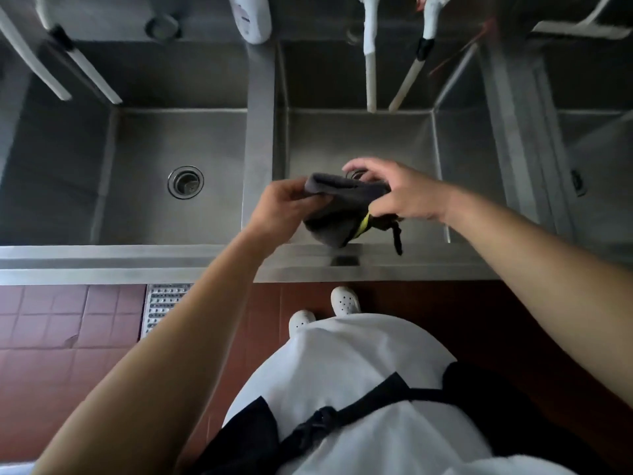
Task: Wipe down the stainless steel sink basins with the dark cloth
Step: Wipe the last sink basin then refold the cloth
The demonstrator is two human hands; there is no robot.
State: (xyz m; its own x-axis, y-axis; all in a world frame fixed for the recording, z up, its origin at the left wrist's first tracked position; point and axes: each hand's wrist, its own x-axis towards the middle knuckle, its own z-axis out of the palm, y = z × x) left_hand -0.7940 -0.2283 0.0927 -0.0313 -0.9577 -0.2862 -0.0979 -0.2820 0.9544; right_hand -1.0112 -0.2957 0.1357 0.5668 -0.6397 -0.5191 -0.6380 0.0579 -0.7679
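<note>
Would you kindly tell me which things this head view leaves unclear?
- Middle basin drain: mostly hidden behind the dark cloth and right hand.
- Right basin: cut off by the frame's right edge.
- Taps: tops cropped at the top edge.
- Left hand: fingertips buried in cloth.

The person wears a white apron (pixel 359 389) over dark clothing (pixel 496 406), tied with a black strap (pixel 376 399) knotted at the waist. Both forearms are bare, with no sleeves in view. White perforated clogs (pixel 344 299) cover the feet.
</note>
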